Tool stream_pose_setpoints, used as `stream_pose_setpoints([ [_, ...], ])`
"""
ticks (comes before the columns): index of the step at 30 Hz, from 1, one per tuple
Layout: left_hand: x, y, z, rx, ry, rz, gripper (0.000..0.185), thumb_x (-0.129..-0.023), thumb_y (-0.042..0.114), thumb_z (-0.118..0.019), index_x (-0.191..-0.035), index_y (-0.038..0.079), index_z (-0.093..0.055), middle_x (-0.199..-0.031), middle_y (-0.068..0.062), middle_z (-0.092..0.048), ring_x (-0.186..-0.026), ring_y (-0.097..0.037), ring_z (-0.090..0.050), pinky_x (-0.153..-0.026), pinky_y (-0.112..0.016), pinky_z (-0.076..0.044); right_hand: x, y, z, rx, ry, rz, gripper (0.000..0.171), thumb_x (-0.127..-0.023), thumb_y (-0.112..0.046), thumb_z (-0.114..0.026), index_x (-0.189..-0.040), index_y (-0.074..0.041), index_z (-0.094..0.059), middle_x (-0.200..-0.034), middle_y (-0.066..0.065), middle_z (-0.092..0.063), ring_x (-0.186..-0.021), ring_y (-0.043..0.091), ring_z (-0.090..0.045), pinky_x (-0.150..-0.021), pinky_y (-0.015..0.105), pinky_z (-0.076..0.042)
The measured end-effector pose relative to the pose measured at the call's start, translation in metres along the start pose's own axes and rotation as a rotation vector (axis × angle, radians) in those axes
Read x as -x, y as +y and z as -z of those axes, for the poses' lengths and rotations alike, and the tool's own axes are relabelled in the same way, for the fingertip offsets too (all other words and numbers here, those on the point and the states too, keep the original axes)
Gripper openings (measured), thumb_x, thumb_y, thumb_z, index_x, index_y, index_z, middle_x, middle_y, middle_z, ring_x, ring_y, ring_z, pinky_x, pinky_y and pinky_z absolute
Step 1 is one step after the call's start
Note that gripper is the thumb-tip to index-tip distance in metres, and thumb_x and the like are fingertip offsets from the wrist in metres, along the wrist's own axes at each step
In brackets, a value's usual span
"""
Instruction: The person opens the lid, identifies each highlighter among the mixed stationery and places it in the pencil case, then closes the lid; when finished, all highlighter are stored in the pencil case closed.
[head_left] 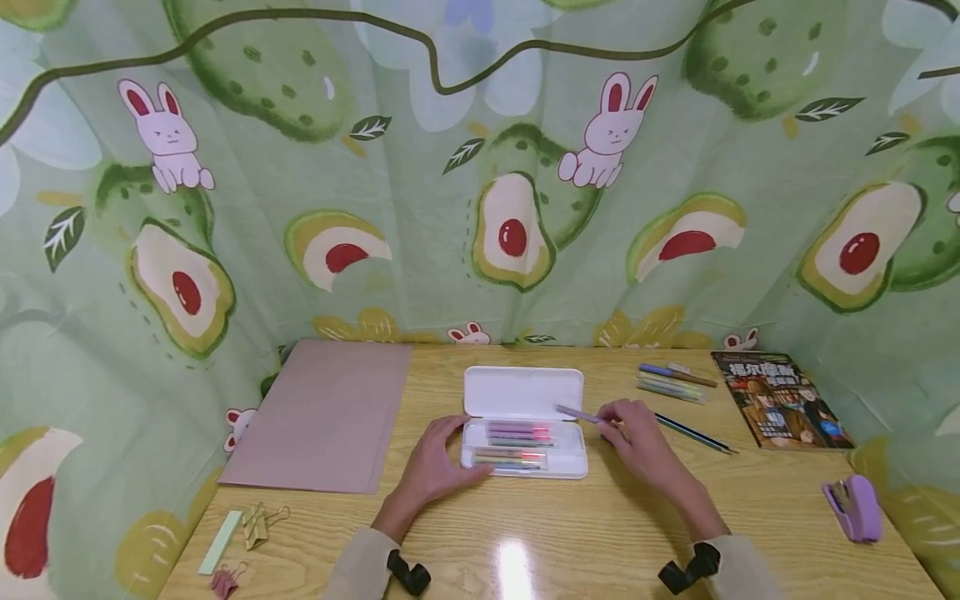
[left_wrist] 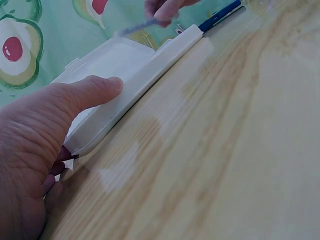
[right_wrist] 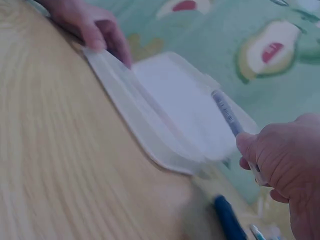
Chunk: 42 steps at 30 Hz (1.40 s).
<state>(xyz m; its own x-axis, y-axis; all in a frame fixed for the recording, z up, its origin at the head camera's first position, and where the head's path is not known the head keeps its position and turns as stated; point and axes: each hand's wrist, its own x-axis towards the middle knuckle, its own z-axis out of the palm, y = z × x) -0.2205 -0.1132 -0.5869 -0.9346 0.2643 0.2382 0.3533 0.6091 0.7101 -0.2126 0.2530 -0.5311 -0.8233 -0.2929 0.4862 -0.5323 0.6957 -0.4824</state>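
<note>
A white pencil case (head_left: 572, 463) lies on the table with its lid (head_left: 523, 393) folded back. Inside its tray are several slim pens (head_left: 517, 432) in two groups, some with pinkish ends. My left hand (head_left: 441, 462) grips the case's left end, the thumb (left_wrist: 102, 91) along the front wall and the other fingers partly hidden behind and below. Between thumb and fingers, my right hand (head_left: 640, 435) pinches a greyish-purple pen (right_wrist: 227, 114). That pen is held above the right side of the case, its free end pointing left over the lid.
Right of the case lie several pens (head_left: 670, 388), dark pencils (head_left: 701, 437) and an illustrated book (head_left: 780, 400). A purple stapler (head_left: 855, 507) stands near the right edge. Mauve sheets (head_left: 322, 417), binder clips (head_left: 257, 527) and a pale green strip (head_left: 221, 543) are on the left.
</note>
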Motion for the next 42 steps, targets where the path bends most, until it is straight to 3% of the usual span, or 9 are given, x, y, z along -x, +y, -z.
stream_pose_setpoints([
  [8, 0.000, -0.001, 0.001, 0.001, 0.001, 0.000, 0.089, -0.071, 0.065, -0.088, -0.143, 0.021, -0.061, -0.148, -0.006, -0.057, -0.138, -0.030, -0.052, -0.108, -0.056, -0.048, -0.021, -0.030, -0.049, 0.041, -0.186, -0.030, 0.009, -0.098, -0.014, -0.075, -0.103, -0.011, -0.068, -0.096, -0.002, -0.065, -0.092, 0.018, -0.050, -0.085, 0.041, -0.042],
  [14, 0.000, 0.001, 0.002, 0.013, -0.001, 0.003, 0.089, -0.071, 0.065, -0.089, -0.143, 0.022, -0.061, -0.147, -0.005, -0.058, -0.138, -0.029, -0.051, -0.109, -0.055, -0.047, -0.031, -0.037, -0.069, 0.050, -0.185, 0.029, 0.010, -0.096, -0.017, -0.077, -0.102, -0.011, -0.071, -0.096, -0.002, -0.061, -0.096, 0.020, -0.050, -0.086, 0.041, -0.042],
  [20, -0.001, 0.001, 0.001, 0.009, -0.009, 0.005, 0.089, -0.071, 0.067, -0.088, -0.143, 0.021, -0.061, -0.146, -0.004, -0.058, -0.138, -0.028, -0.052, -0.110, -0.053, -0.047, -0.034, -0.038, -0.075, 0.095, -0.162, 0.038, 0.013, -0.094, -0.017, -0.080, -0.101, -0.011, -0.071, -0.097, 0.001, -0.060, -0.097, 0.023, -0.050, -0.086, 0.042, -0.041],
  [32, 0.000, -0.001, 0.001, 0.001, 0.003, -0.004, 0.087, -0.071, 0.063, -0.090, -0.143, 0.022, -0.061, -0.146, -0.004, -0.059, -0.138, -0.027, -0.052, -0.109, -0.053, -0.048, -0.025, -0.032, -0.049, 0.039, -0.122, -0.064, 0.014, -0.095, -0.017, -0.079, -0.105, -0.009, -0.073, -0.096, 0.001, -0.060, -0.094, 0.022, -0.051, -0.084, 0.041, -0.042],
  [39, 0.000, -0.001, 0.001, 0.003, -0.004, 0.000, 0.088, -0.071, 0.062, -0.090, -0.143, 0.022, -0.061, -0.147, -0.004, -0.058, -0.139, -0.027, -0.051, -0.110, -0.053, -0.048, -0.010, -0.006, -0.020, -0.026, 0.019, -0.078, 0.020, -0.095, -0.008, -0.076, -0.114, -0.002, -0.072, -0.096, 0.005, -0.059, -0.088, 0.021, -0.054, -0.073, 0.035, -0.046],
  [42, 0.000, -0.001, 0.001, 0.007, -0.006, 0.002, 0.087, -0.071, 0.062, -0.090, -0.143, 0.022, -0.061, -0.147, -0.004, -0.058, -0.139, -0.027, -0.051, -0.109, -0.054, -0.048, -0.006, 0.010, -0.004, -0.021, 0.085, -0.096, 0.021, -0.096, -0.006, -0.075, -0.116, 0.001, -0.071, -0.096, 0.009, -0.059, -0.088, 0.022, -0.055, -0.074, 0.039, -0.047],
])
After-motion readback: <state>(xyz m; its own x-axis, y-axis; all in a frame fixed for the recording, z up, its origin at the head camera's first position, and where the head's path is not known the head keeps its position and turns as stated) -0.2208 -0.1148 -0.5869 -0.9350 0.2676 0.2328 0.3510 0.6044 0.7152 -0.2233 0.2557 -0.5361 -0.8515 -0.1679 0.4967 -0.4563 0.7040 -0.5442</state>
